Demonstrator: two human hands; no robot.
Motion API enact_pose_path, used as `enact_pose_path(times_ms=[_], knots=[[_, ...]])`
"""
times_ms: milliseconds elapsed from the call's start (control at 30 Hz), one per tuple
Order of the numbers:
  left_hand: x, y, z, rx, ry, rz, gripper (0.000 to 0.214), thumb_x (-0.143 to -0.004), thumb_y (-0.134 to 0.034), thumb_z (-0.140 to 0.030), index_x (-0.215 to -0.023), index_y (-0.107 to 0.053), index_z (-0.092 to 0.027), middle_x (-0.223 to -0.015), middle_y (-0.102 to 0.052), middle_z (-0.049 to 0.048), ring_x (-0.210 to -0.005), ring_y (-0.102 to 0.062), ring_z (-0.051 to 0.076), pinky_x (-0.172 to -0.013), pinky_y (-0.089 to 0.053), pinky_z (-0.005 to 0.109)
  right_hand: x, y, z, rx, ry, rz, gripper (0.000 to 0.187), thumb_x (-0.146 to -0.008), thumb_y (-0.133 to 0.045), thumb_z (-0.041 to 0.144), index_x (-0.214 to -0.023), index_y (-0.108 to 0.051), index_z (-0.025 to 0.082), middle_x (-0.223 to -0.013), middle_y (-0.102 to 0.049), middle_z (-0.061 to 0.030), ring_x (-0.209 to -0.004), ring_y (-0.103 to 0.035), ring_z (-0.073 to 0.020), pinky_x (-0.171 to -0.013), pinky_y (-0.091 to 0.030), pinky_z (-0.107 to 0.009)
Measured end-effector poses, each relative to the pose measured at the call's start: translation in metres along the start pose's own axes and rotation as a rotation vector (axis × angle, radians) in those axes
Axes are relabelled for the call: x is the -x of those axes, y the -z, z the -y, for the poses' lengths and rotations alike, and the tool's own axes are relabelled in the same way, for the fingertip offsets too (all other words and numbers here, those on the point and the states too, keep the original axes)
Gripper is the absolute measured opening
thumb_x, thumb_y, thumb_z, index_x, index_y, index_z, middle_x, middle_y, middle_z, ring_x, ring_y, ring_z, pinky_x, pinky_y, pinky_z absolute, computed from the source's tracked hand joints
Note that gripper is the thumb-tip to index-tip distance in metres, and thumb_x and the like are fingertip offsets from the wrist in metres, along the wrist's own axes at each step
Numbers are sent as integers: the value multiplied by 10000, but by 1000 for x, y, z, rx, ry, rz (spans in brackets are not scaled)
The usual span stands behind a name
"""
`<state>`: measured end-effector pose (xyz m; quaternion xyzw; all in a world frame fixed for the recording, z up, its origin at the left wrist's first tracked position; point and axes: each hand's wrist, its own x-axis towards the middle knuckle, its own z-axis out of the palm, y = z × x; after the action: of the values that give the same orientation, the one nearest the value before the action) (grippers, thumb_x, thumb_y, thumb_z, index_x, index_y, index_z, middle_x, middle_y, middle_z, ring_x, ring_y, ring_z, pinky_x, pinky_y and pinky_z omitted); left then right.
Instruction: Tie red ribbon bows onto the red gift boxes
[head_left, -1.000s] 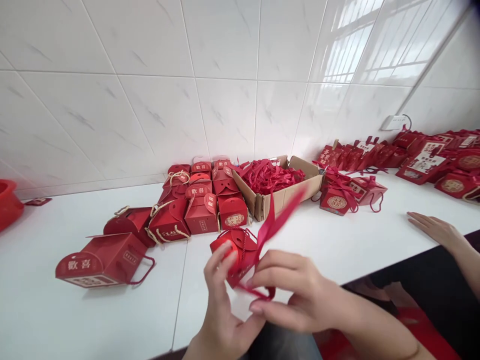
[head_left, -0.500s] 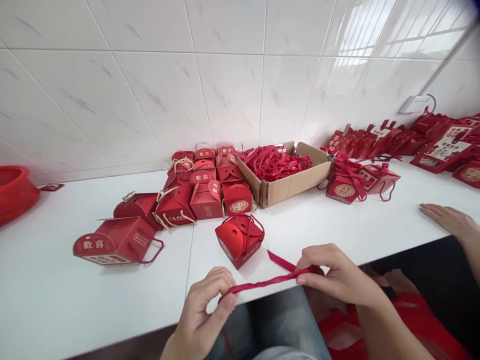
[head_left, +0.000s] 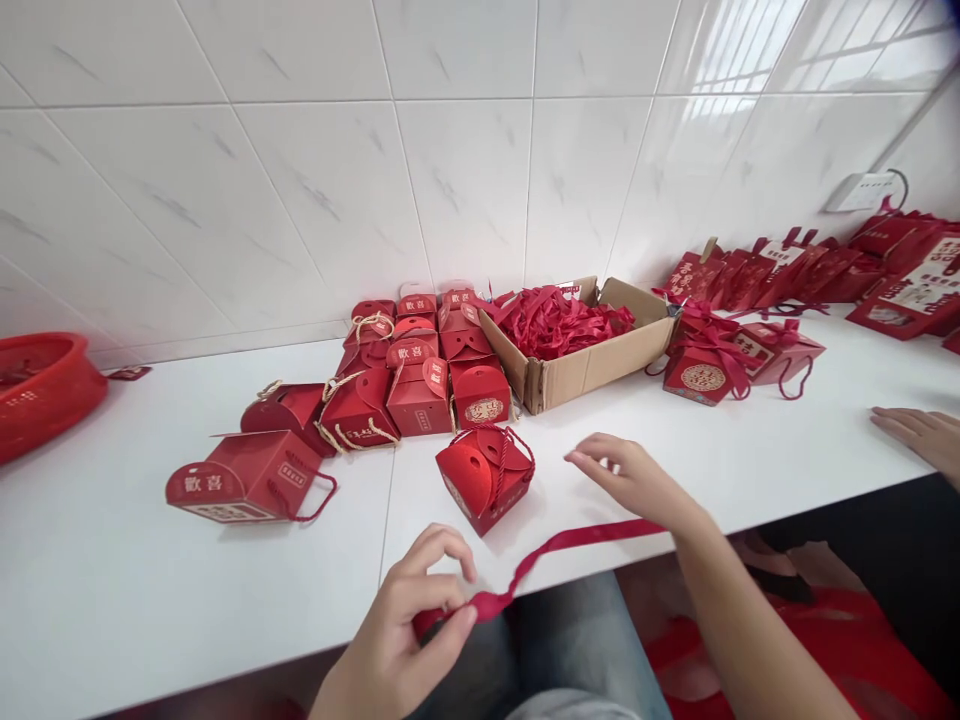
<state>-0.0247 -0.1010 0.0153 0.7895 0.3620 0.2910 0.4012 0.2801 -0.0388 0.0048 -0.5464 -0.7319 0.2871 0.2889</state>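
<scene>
Near the table's front edge my left hand pinches a dark red ribbon between thumb and fingers. The ribbon runs slack to the right over the table and passes behind my right wrist. My right hand hovers above the table with loosely bent fingers and nothing visible in them. To its left stands a small red gift box, its petal-like top folded over and a twisted red cord around it. Neither hand touches this box.
Behind stand several red gift boxes and a cardboard box of tangled ribbons. A tipped box and a red basin are left. Ribboned boxes stand right, near another person's hand.
My right hand has let go of the ribbon and moved up and forward toward the small box. The ribbon, stretched between both hands before, now hangs slack from my left hand.
</scene>
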Motion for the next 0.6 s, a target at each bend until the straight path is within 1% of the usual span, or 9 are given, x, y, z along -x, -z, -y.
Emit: enact_pose_path(times_ms=[67,167,300,333,367,467,500,533,600], knots=[[-8,-11,2,-107,34,-13,263,-865,-468,-192,-605,-504,-184,-936,-564,92,-861,-554,207,-739,-455,336,-20,-21,3,-67,0,-28,355,-889,-521,481,-934,-708,182,-953,-700,-89,-755,-629,-183,-691,-490,-309],[-14,-27,7,-132,114,29,249,-844,-465,-161,-595,-450,-173,-871,-568,66,-748,-546,157,-672,-438,282,-36,-46,9,-193,54,-49,311,-826,-617,476,-893,-688,181,-916,-686,-75,-694,-599,-160,-661,-492,-298],[-13,-41,14,-98,214,69,284,-868,-449,-207,-592,-391,-169,-945,-587,67,-689,-530,127,-659,-422,268,-24,-52,19,-320,183,-190,168,-839,-624,351,-809,-653,188,-805,-607,-42,-631,-523,-131,-598,-459,-273],[-12,-43,15,-86,237,68,292,-877,-443,-220,-595,-390,-166,-1011,-588,74,-677,-530,119,-657,-419,269,-18,-47,22,-329,238,-145,141,-846,-615,314,-796,-661,191,-800,-594,-41,-655,-533,-134,-612,-461,-271],[-12,-44,16,-75,257,64,299,-883,-440,-231,-596,-392,-164,-1080,-581,81,-666,-530,112,-653,-416,270,-11,-41,25,-328,300,-35,120,-850,-607,277,-798,-679,196,-811,-593,-42,-694,-554,-139,-637,-468,-269],[-10,-43,18,-63,268,39,285,-869,-461,-225,-596,-411,-160,-1197,-548,99,-758,-573,136,-701,-427,277,4,-15,30,-294,448,470,138,-839,-614,207,-910,-731,223,-875,-633,-44,-763,-607,-139,-696,-495,-257],[-9,-42,18,-64,258,41,272,-853,-471,-206,-592,-409,-161,-1168,-560,96,-796,-577,148,-712,-427,273,5,-8,30,-292,458,541,159,-839,-620,208,-951,-732,223,-881,-647,-46,-759,-616,-137,-706,-502,-257],[-7,-41,18,-63,243,59,261,-833,-482,-183,-586,-400,-162,-1104,-581,87,-809,-574,152,-708,-424,265,2,-3,30,-299,445,511,164,-846,-620,218,-969,-728,217,-874,-659,-49,-755,-621,-138,-714,-509,-261],[-5,-39,17,-46,223,138,245,-791,-496,-141,-576,-382,-165,-941,-607,56,-740,-547,132,-650,-403,239,-12,-1,27,-331,378,232,162,-869,-602,249,-985,-707,207,-909,-675,-65,-814,-635,-155,-763,-521,-287]])
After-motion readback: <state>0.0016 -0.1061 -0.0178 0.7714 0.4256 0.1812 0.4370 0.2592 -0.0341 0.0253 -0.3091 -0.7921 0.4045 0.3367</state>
